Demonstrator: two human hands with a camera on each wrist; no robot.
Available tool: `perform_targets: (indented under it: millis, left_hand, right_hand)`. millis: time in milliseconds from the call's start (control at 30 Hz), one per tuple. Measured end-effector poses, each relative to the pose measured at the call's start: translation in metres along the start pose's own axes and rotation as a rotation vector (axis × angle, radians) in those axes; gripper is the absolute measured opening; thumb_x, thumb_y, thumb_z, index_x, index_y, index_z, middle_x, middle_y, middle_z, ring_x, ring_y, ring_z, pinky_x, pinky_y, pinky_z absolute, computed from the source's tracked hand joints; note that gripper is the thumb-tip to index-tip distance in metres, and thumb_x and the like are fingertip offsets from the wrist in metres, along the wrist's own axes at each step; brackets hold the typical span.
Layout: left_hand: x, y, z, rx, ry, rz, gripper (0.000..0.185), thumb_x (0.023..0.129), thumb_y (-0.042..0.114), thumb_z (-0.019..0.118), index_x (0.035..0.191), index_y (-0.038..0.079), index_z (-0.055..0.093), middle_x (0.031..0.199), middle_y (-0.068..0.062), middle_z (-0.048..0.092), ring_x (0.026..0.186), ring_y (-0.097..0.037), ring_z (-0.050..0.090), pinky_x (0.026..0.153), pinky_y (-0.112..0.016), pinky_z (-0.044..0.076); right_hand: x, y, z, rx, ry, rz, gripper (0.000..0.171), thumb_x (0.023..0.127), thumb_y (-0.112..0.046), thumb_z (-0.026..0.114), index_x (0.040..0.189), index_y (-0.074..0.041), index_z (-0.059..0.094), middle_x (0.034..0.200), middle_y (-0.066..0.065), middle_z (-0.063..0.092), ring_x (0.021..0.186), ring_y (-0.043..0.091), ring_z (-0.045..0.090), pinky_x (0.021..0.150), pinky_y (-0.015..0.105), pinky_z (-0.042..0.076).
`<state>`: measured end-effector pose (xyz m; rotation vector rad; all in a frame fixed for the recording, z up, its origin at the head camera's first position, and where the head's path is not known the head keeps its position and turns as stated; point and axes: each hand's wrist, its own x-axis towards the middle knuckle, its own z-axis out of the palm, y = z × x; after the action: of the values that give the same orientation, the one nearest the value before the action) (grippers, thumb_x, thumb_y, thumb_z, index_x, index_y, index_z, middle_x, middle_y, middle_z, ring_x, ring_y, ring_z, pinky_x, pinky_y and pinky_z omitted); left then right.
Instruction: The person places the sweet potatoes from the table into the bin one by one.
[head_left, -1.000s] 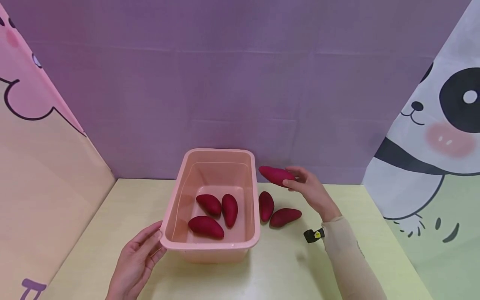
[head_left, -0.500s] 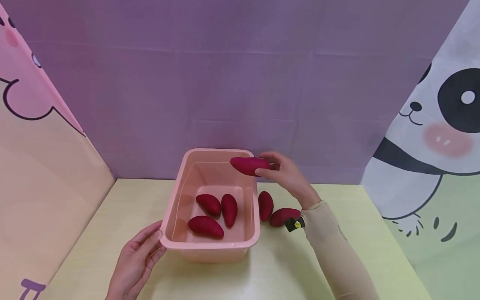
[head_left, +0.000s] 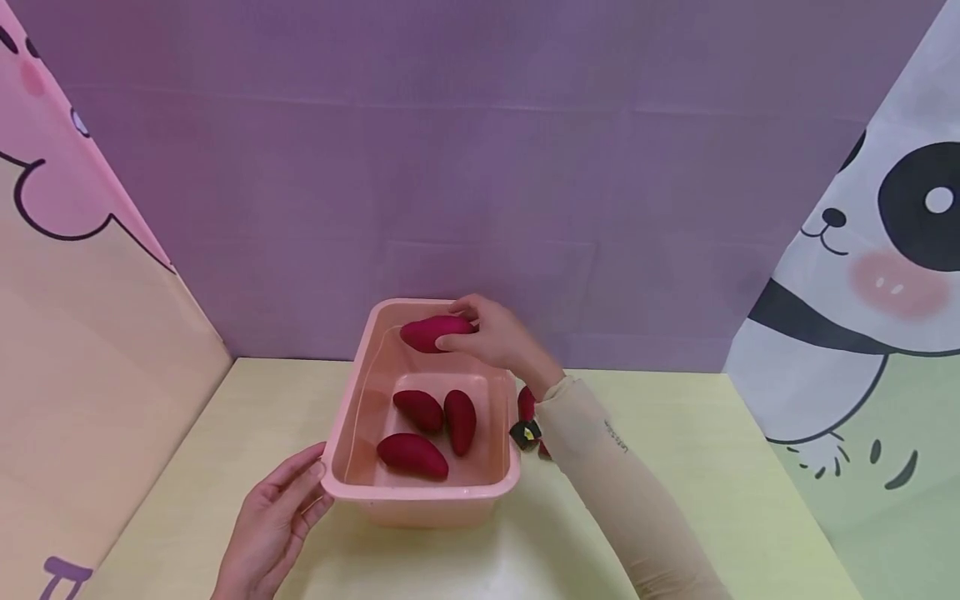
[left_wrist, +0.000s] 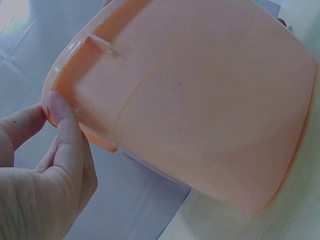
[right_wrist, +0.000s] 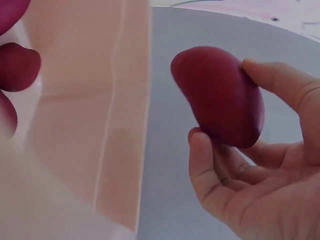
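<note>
A pink plastic tub [head_left: 347, 487] stands on the pale yellow table [head_left: 712, 467] with three dark red sweet potatoes [head_left: 412, 455] lying in it. My right hand [head_left: 495, 337] grips another red sweet potato [head_left: 429, 332] and holds it above the tub's far end; the right wrist view shows thumb and fingers curled round that sweet potato [right_wrist: 220, 95]. My left hand [head_left: 273, 521] rests against the tub's near left corner, thumb on the tub rim [left_wrist: 55, 102]. Another sweet potato [head_left: 526, 403] lies right of the tub, mostly hidden by my right sleeve.
A purple backdrop [head_left: 480, 167] rises just behind the tub. A pink cartoon panel [head_left: 67, 275] closes the left side and a panda panel [head_left: 870, 275] the right. The table stretches out to the right of my forearm.
My right hand has carried the sweet potato leftward from beside the tub to above its far end. The forearm now covers the loose sweet potatoes on the table. The left hand has stayed put.
</note>
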<state>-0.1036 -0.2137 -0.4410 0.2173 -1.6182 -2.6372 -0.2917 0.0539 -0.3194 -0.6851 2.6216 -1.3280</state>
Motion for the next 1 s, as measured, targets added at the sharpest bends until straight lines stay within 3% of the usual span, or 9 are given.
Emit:
perform_targets:
  millis: [167,333,567,767,1000]
  left_hand:
    - [0.001,0.0,0.0,-0.015,-0.022,0.016,0.025,0.102,0.006,0.059,0.12,0.014,0.073,0.115,-0.001,0.07,0.094,-0.013,0.068,0.081,-0.026,0.058]
    - [0.002,0.0,0.0,-0.022,-0.028,0.023,0.025,0.102,0.005,0.058,0.119,0.014,0.074,0.114,-0.002,0.07,0.093,-0.013,0.068,0.081,-0.026,0.059]
    - [0.001,0.0,-0.001,-0.02,-0.02,0.002,0.025,0.102,0.007,0.059,0.12,0.014,0.073,0.115,-0.002,0.069,0.095,-0.014,0.068,0.083,-0.027,0.058]
    - [0.0,0.001,-0.001,-0.006,0.001,-0.014,0.024,0.101,0.008,0.06,0.121,0.015,0.073,0.117,-0.001,0.069,0.096,-0.014,0.068,0.084,-0.028,0.058]
    - [0.0,0.0,-0.002,0.006,-0.02,0.007,0.025,0.102,0.007,0.059,0.123,0.013,0.072,0.116,-0.002,0.069,0.095,-0.014,0.068,0.084,-0.027,0.058]
  right_hand:
    - [0.007,-0.011,0.023,-0.063,-0.047,0.039,0.042,0.086,-0.024,0.08,0.121,-0.011,0.062,0.103,0.002,0.067,0.093,0.018,0.062,0.078,0.027,0.057]
    - [0.016,-0.009,0.043,-0.053,-0.122,0.082,0.02,0.084,-0.025,0.082,0.1,-0.022,0.07,0.085,-0.005,0.069,0.083,0.014,0.063,0.069,0.027,0.057]
    - [0.027,0.005,0.075,-0.19,-0.195,0.107,0.019,0.08,-0.018,0.085,0.087,-0.016,0.067,0.076,0.0,0.067,0.074,0.014,0.061,0.063,0.022,0.056]
    - [0.023,0.0,0.093,-0.248,-0.232,0.156,0.035,0.077,-0.016,0.088,0.1,-0.017,0.061,0.083,-0.003,0.063,0.081,0.014,0.059,0.07,0.023,0.056]
    - [0.019,0.004,0.097,-0.169,-0.261,0.139,0.04,0.076,-0.012,0.087,0.105,-0.021,0.061,0.088,-0.004,0.063,0.084,0.013,0.059,0.075,0.024,0.057]
